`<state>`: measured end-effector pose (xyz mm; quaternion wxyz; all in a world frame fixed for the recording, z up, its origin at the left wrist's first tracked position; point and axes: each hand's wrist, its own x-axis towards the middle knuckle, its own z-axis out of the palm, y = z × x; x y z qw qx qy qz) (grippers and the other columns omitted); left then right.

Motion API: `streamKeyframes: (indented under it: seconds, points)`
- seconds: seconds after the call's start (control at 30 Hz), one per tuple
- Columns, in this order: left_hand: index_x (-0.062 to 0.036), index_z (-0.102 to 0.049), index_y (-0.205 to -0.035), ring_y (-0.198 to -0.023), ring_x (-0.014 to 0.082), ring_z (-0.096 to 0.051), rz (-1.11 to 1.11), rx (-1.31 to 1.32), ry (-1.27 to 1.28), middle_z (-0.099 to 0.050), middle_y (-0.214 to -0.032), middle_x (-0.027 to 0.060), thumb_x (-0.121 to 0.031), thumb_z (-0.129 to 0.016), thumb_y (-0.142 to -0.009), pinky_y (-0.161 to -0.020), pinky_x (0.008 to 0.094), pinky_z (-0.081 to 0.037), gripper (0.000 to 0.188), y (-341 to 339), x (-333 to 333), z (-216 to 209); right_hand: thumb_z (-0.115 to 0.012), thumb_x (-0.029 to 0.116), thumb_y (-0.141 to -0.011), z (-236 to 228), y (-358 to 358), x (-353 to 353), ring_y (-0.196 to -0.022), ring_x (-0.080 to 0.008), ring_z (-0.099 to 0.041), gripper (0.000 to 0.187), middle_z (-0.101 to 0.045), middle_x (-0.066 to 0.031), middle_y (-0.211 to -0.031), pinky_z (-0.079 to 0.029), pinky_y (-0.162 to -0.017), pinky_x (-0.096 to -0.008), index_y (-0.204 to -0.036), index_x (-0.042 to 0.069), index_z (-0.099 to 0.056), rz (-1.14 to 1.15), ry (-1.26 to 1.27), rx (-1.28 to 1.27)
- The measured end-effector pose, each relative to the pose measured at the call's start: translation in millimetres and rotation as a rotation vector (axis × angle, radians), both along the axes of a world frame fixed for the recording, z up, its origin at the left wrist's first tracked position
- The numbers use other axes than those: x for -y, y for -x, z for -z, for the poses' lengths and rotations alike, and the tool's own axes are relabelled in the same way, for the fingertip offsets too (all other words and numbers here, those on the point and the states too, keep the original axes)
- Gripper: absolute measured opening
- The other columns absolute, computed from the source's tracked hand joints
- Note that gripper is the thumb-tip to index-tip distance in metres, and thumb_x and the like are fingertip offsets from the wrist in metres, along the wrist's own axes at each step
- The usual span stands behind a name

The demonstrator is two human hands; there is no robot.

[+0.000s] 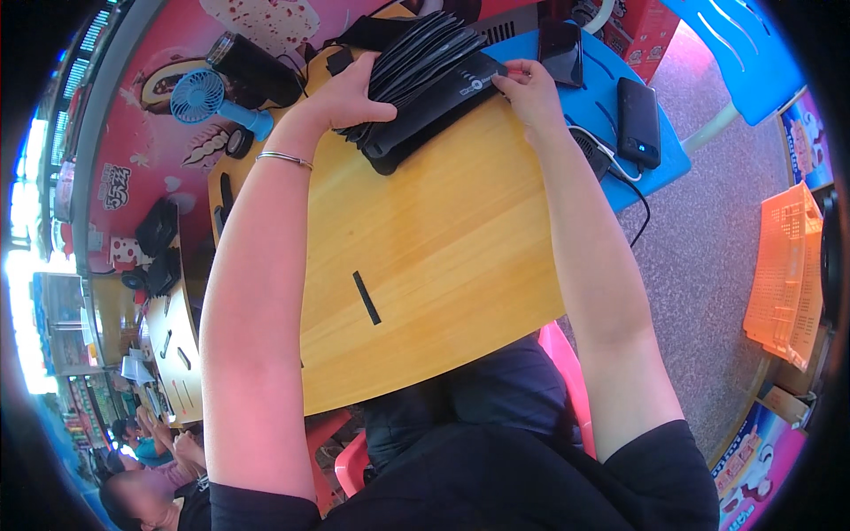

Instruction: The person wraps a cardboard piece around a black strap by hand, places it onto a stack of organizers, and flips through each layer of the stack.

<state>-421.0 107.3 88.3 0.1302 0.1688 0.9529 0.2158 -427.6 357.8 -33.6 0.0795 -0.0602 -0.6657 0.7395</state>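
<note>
A thick stack of thin black sleeve-like pieces (425,57) stands fanned out at the far side of the wooden table (443,248). My left hand (348,96) grips the stack's left end, thumb in front and the fingers partly hidden behind it. The nearest piece, a long flat black one (443,102) with small light printing, leans at the front of the stack. My right hand (534,96) pinches that piece at its right end, with the fingers bent together. Nearer to me, a short black strip (367,298) lies flat on the table.
A blue handheld fan (197,96) and a black bottle (255,69) stand at the far left. On the blue stool (660,173) at the right lie a phone (561,53), a black power bank (638,124) and cables. An orange crate (784,274) sits farther right. Several people are at the lower left.
</note>
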Motion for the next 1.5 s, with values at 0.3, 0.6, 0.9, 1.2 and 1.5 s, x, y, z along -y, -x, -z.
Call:
streamKeyframes:
  seconds: [0.3, 0.6, 0.9, 1.2, 1.5]
  points:
    - [0.0038, -0.024, -0.146, -0.126, 0.0211, -0.047, 0.013, -0.036, 0.012, -0.047, -0.136, 0.0168, -0.014, -0.072, -0.072, -0.109, 0.0312, -0.036, 0.090, 6, 4, 8, -0.074, 0.009, -0.081, -6, -2, -2, -0.085, -0.0152, -0.059, 0.034, -0.064, -0.0063, -0.093, -0.047, -0.075, -0.0277, -0.111, 0.001, -0.061, -0.011, 0.095, 0.030]
    - [0.0037, -0.034, -0.140, -0.125, 0.0354, -0.051, 0.017, -0.106, 0.000, -0.050, -0.133, 0.0264, -0.034, -0.076, -0.064, -0.106, 0.0378, -0.041, 0.094, 10, 13, 16, -0.068, 0.018, -0.089, -13, -6, -1, -0.069, -0.0030, -0.047, 0.027, -0.070, -0.0017, -0.092, -0.035, -0.055, -0.0172, -0.112, 0.007, -0.061, -0.093, 0.172, -0.001]
    - [0.0034, -0.036, -0.139, -0.124, 0.0350, -0.051, 0.016, -0.105, -0.016, -0.051, -0.132, 0.0258, -0.033, -0.076, -0.064, -0.105, 0.0375, -0.042, 0.093, 8, 11, 14, -0.071, 0.022, -0.087, -16, -8, 0, -0.071, -0.0081, -0.054, 0.026, -0.072, -0.0047, -0.087, -0.044, -0.067, -0.0234, -0.105, 0.003, -0.065, -0.074, 0.212, -0.062]
    - [0.0028, -0.037, -0.139, -0.123, 0.0340, -0.052, 0.000, -0.110, -0.022, -0.051, -0.131, 0.0246, -0.032, -0.077, -0.064, -0.105, 0.0372, -0.042, 0.092, 4, 8, 12, -0.068, 0.025, -0.090, -16, -8, -1, -0.068, -0.0060, -0.049, 0.024, -0.073, -0.0044, -0.088, -0.042, -0.065, -0.0227, -0.104, 0.005, -0.065, -0.079, 0.255, -0.042]
    - [0.0036, -0.037, -0.139, -0.124, 0.0340, -0.051, 0.015, -0.133, -0.016, -0.049, -0.134, 0.0251, -0.031, -0.077, -0.064, -0.106, 0.0365, -0.041, 0.092, 5, 9, 13, -0.070, 0.021, -0.089, -17, -9, -1, -0.070, -0.0055, -0.050, 0.026, -0.074, -0.0047, -0.090, -0.042, -0.065, -0.0215, -0.110, 0.006, -0.066, -0.112, 0.259, -0.098]
